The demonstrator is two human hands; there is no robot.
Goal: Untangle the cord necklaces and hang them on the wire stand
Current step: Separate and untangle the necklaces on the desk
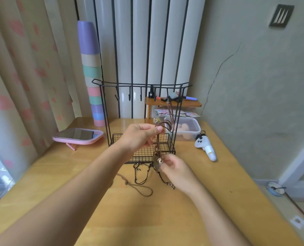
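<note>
A black wire stand [140, 85] with a row of hooks and a mesh basket base stands in the middle of the wooden table [147, 210]. One brown cord necklace [170, 110] hangs from a hook on the right side of the stand. My left hand [138, 137] pinches a bundle of brown cords raised in front of the basket. Lower down, my right hand [174, 169] pinches the pendant with a pale bead [159, 161] at the bottom of that bundle. Dark tangled cords [140, 173] and a brown cord loop [140, 189] trail on the table beneath.
A pink-framed mirror [78, 135] lies at the left. A tall stack of pastel cups [92, 77] stands behind it. A clear plastic box [186, 130] and a small wooden shelf [174, 103] sit behind the stand. A white plush toy [205, 146] lies right.
</note>
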